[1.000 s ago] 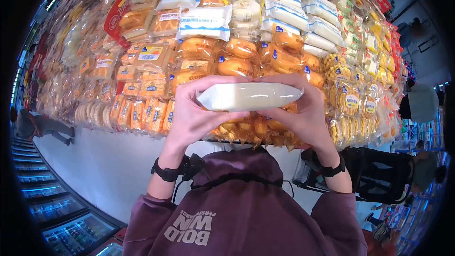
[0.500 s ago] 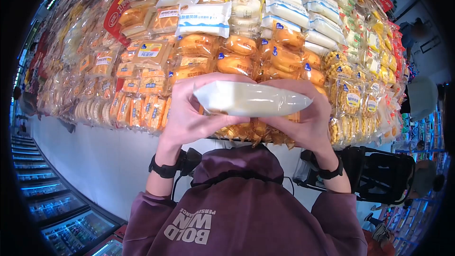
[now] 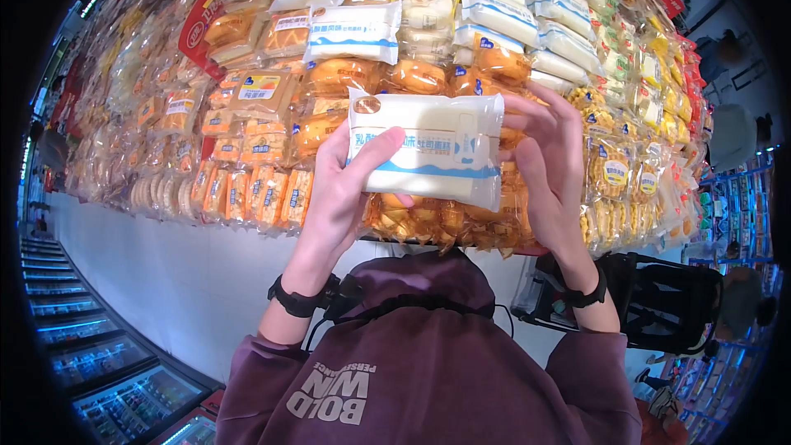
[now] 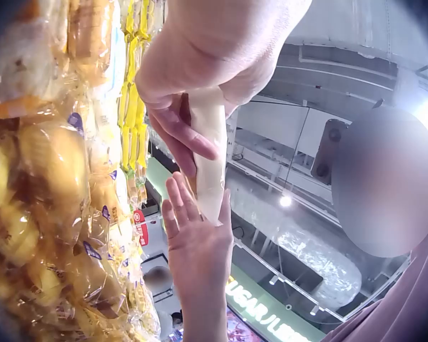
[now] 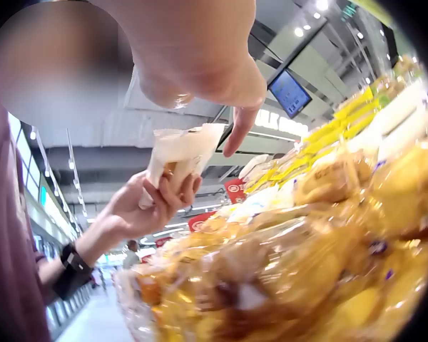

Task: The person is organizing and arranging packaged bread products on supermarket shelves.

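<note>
My left hand (image 3: 339, 189) holds a white, blue-waved packet of toast cake (image 3: 437, 119) by its left end, thumb across the printed front and fingers behind. The label faces up toward my head. Beside the packet's right end, my right hand (image 3: 554, 169) is spread with its fingers loosely bent, gripping nothing. The left wrist view shows the packet (image 4: 211, 135) edge-on in my left fingers, the right palm (image 4: 200, 260) behind its far end. Seen from the right wrist, the left fingers (image 5: 167, 199) wrap the packet's back.
Below the hands spreads a display of wrapped bread buns (image 3: 412, 111). Similar white packets (image 3: 353, 33) lie farther back, with orange-wrapped snacks (image 3: 268, 194) to the left and waffle packs (image 3: 611, 169) to the right. A black cart (image 3: 667, 301) stands at the right, near my right forearm.
The packet has turned from edge-on to showing its printed front. My right hand has let go of its right end and opened; the left thumb now lies across the label.
</note>
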